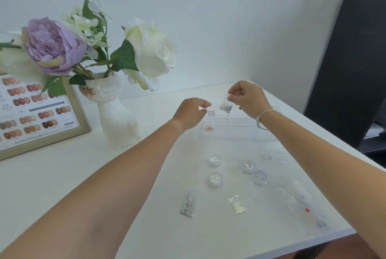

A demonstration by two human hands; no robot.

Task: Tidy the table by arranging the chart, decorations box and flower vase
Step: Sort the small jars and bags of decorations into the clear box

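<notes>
Leaning against the wall far left of both hands, the framed chart [35, 112] of nail samples stands on the white counter [62, 175]. Just right of it, touching nothing but the counter, the white cat-shaped flower vase [117, 116] holds a purple bloom and white ones. Further right, the left hand [191, 112] hovers over the near-left corner of the clear decorations box [231, 127], its fingers [205, 104] curled loosely with a gap between them, gripping nothing. Between the two hands hangs a small clear packet [226, 105] of silvery bits, just above the box. The right hand [248, 99], with a bracelet [264, 117] at the wrist, has its fingers pinched together on the packet's top edge. Below the hands, nearer the person, four small round jars [214, 179] of glitter and two flat glitter packets [189, 204] lie scattered on the counter, well apart from the box.
</notes>
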